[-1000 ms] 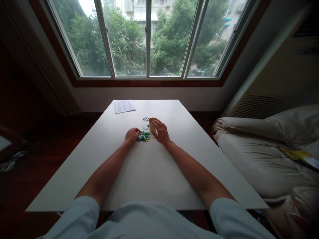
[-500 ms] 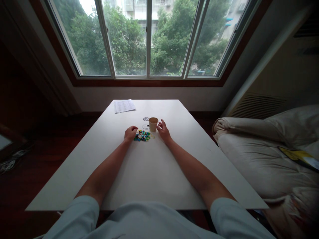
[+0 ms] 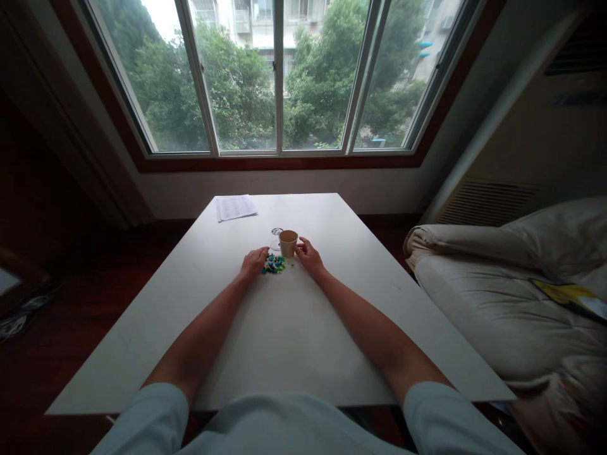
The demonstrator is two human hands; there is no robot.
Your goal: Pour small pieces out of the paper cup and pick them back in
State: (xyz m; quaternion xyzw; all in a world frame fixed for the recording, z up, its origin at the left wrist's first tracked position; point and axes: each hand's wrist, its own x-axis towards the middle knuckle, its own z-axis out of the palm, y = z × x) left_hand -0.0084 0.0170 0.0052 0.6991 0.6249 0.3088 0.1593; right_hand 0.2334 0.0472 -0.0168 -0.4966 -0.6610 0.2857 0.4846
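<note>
A small heap of colourful beads or similar tiny pieces (image 3: 274, 264) lies on the white table (image 3: 289, 335). My left hand (image 3: 255, 260) rests at the heap's left edge, fingers stretched out over some of the pieces and holding nothing visible. Just behind the heap, a brown paper cup (image 3: 288, 244) stands upright; its contents cannot be made out. Beside the cup's right wall is my right hand (image 3: 309, 258), fingers apart and not wrapped round it. Whether the fingertips touch the cup is hard to tell.
Left of the cup lie flat round items with dark markings (image 3: 277, 232). Printed sheets of paper (image 3: 236, 207) lie at the table's far left. Beyond the table is a window (image 3: 277, 95), and a beige sofa (image 3: 474, 303) stands to the right.
My left hand has moved right and flattened over the left part of the heap, which looks narrower. My right hand has come closer to the cup. The view has tilted slightly up.
</note>
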